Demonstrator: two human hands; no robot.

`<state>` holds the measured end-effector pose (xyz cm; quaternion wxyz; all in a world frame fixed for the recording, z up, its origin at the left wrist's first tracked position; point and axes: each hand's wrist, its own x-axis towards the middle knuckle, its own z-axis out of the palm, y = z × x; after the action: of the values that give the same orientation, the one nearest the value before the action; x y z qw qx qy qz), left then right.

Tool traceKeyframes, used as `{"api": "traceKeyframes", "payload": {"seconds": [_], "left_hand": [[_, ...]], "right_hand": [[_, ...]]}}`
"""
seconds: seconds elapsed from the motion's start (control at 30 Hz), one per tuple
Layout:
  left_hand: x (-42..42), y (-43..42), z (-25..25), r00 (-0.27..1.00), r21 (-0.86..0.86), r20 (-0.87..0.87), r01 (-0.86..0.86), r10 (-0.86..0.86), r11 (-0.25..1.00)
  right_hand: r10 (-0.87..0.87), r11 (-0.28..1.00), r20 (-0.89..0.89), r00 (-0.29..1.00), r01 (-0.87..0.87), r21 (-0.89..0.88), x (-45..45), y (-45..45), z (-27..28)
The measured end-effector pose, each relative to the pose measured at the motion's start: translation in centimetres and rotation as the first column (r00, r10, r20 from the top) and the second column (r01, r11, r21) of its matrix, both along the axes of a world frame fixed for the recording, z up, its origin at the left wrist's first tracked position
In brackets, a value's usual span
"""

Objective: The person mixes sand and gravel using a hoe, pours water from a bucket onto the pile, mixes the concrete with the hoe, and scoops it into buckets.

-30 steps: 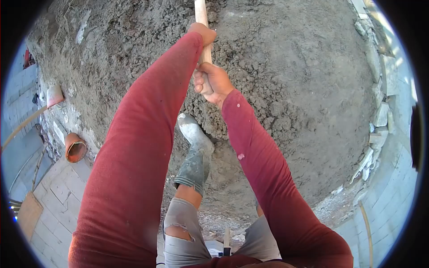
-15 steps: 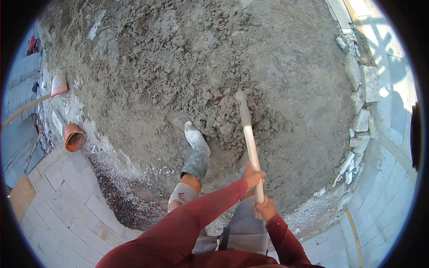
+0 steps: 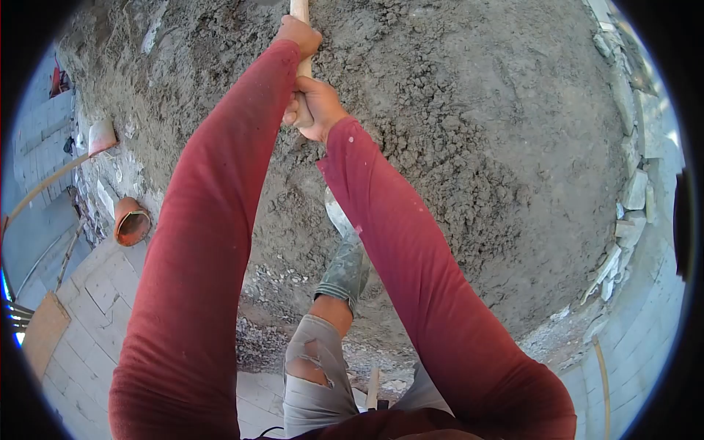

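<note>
Handle (image 3: 300, 9) of pale wood lies beyond the boot (image 3: 343, 270) and a little to its left, with both hands on it. Its long axis runs away from the person, nearly straight ahead with a slight lean to the left; its far end is out of view, so I cannot tell what it carries. The left hand (image 3: 298, 34) is farther out from the boot, closed around the shaft; the right hand (image 3: 320, 108) is nearer the boot, fingers curled about the lower part — a short bare stretch of wood shows between the two. From the right hand, the handle reaches forward to the left hand and on past it. The near end is mostly hidden by the right hand.

Grey mud (image 3: 528, 169) spreads around the boot, with loose clods (image 3: 477, 198) to its right. The orange bucket (image 3: 132, 224) lies tipped on its side, well to the left of the boot — and flat stones (image 3: 632, 192) line the mud's edge, well to the boot's right.
</note>
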<state>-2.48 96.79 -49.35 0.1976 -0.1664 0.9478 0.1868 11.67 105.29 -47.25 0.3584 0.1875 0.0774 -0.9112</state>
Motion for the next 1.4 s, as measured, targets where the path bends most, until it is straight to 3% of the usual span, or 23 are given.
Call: {"api": "traceKeyframes", "payload": {"seconds": [0.03,0.1,0.13,0.23,0.3,0.4,0.5,0.6,0.7,0.77,0.87,0.9,0.93,0.97,1.0,1.03,1.07,1.1,1.13,1.2,1.3,1.37,1.4], "left_hand": [[-0.1,-1.5,-2.7,0.996,-0.127,0.081,0.044,-0.033,0.991],[3.6,-2.7,-3.2,0.903,0.206,0.429,-0.123,0.023,0.971],[6.5,-1.8,-4.1,0.932,0.167,0.358,-0.131,0.064,0.977],[17.6,4.9,-2.5,0.978,-0.003,0.089,-0.188,0.188,0.982],[22.6,9.4,-0.3,0.922,0.143,0.288,-0.308,0.258,0.941],[32.1,17.3,3.4,0.869,0.256,0.387,-0.423,0.309,0.869],[40.9,24.9,7.1,0.768,0.353,0.549,-0.571,0.330,0.741],[49.8,33.7,8.9,0.662,0.490,0.689,-0.725,0.295,0.484],[54.4,38.8,18.0,0.381,0.387,0.921,-0.920,0.086,-0.067],[58.1,41.1,21.2,0.352,0.356,0.934,-0.904,0.060,-0.237],[54.8,35.7,20.6,0.597,0.632,0.771,-0.759,0.220,-0.158],[50.8,31.0,19.2,0.669,0.709,0.689,-0.702,0.277,-0.066],[45.3,25.0,18.4,0.704,0.736,0.631,-0.676,0.326,0.035],[40.4,19.6,16.4,0.738,0.759,0.523,-0.631,0.425,0.161],[35.0,14.1,14.9,0.797,0.751,0.357,-0.555,0.487,0.357],[30.5,8.7,10.8,0.845,0.672,0.098,-0.446,0.525,0.591],[25.6,3.1,8.1,0.866,0.565,-0.065,-0.378,0.496,0.733],[20.5,-1.6,8.2,0.892,0.415,-0.034,-0.397,0.450,0.819],[16.8,-6.4,4.6,0.925,0.134,-0.135,-0.340,0.357,0.931],[12.8,-11.6,2.1,0.941,-0.021,0.008,-0.337,0.337,0.941],[17.1,-15.5,-4.6,0.926,-0.181,0.378,0.064,0.010,0.981],[25.1,-10.1,-4.4,0.900,-0.029,0.185,-0.397,0.395,0.918],[28.1,-6.9,-3.1,0.873,-0.019,0.199,-0.452,0.446,0.892]], "right_hand": [[-0.014,0.998,0.008,1.000,0.014,-0.060,0.1,-1.4,-1.2],[0.126,0.972,0.040,0.991,-0.132,0.197,5.7,0.3,-1.5],[0.180,0.927,0.054,0.982,-0.187,0.325,8.4,1.8,-0.9],[0.192,0.955,0.266,0.945,-0.242,0.170,16.3,8.1,2.2],[0.265,0.917,0.346,0.900,-0.346,0.197,20.7,14.2,5.4],[0.306,0.857,0.496,0.812,-0.462,0.228,27.5,23.0,11.3],[0.315,0.689,0.582,0.750,-0.603,0.403,34.2,29.4,17.2],[0.288,0.512,0.646,0.707,-0.684,0.520,41.0,37.0,22.3],[0.439,0.237,0.659,0.610,-0.787,0.570,45.1,43.8,30.1],[0.442,0.063,0.698,0.563,-0.796,0.602,46.2,45.9,33.6],[0.603,0.061,0.519,0.606,-0.684,0.727,45.9,44.2,28.4],[0.644,0.118,0.403,0.650,-0.605,0.788,42.7,39.9,24.3],[0.621,0.297,0.338,0.707,-0.611,0.734,40.0,35.7,19.4],[0.704,0.312,0.165,0.691,-0.510,0.802,35.3,29.4,14.9],[0.578,0.639,0.103,0.809,-0.527,0.560,30.0,22.3,12.3],[0.444,0.826,0.083,0.892,-0.443,0.347,25.1,15.4,10.2],[0.451,0.868,0.057,0.891,-0.453,0.205,20.6,9.4,7.3],[0.381,0.922,0.031,0.924,-0.383,0.055,16.6,3.7,5.2],[0.347,0.936,0.074,0.935,-0.340,-0.094,13.6,-1.2,3.3],[0.292,0.952,0.078,0.953,-0.282,-0.121,9.6,-7.9,2.4],[0.394,0.918,0.159,0.905,-0.396,-0.021,14.1,-7.1,1.4],[0.491,0.852,0.181,0.852,-0.513,0.108,19.1,-1.9,1.7],[0.528,0.831,0.281,0.801,-0.556,0.022,21.2,1.2,2.6]]}}
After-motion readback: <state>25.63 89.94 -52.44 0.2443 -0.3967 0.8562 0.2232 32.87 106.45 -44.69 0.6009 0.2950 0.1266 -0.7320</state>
